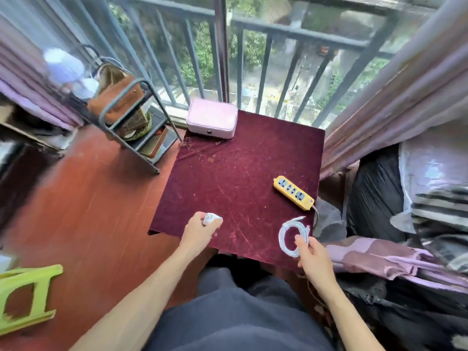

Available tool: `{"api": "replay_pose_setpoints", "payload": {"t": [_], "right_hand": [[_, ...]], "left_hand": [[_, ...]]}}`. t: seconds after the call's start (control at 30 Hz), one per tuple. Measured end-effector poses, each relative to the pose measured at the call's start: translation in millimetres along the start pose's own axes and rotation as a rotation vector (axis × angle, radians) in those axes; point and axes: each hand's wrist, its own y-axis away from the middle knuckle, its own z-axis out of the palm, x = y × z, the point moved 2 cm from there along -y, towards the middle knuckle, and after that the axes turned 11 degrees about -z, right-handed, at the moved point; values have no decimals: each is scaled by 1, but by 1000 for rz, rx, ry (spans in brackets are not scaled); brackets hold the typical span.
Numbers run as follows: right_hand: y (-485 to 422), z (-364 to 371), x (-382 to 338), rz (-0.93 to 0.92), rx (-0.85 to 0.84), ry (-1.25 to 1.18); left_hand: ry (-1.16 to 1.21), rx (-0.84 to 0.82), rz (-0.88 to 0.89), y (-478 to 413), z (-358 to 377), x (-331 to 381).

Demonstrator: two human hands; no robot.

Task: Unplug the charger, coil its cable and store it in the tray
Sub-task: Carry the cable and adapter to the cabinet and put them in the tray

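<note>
My left hand is closed around a small white charger block at the near left edge of the table. My right hand pinches a white cable wound into a loop, held over the near right corner. A yellow power strip lies on the right side of the table with nothing plugged into its sockets. A closed pink box sits at the far left corner. No open tray shows in the view.
The table wears a dark red velvet cloth. A grey metal rack with bags stands left of it, a green stool lies on the red floor, and curtains and bedding crowd the right side.
</note>
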Motion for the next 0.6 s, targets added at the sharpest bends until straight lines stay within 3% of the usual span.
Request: {"api": "replay_pose_setpoints", "payload": {"t": [0.2,0.6], "right_hand": [[-3,3,-2,-139,-167,31],[-13,132,-108,-407,-723,210]], "left_hand": [[214,41,-73,50,-1,-52],[836,432,-466,135,-43,-229]]}}
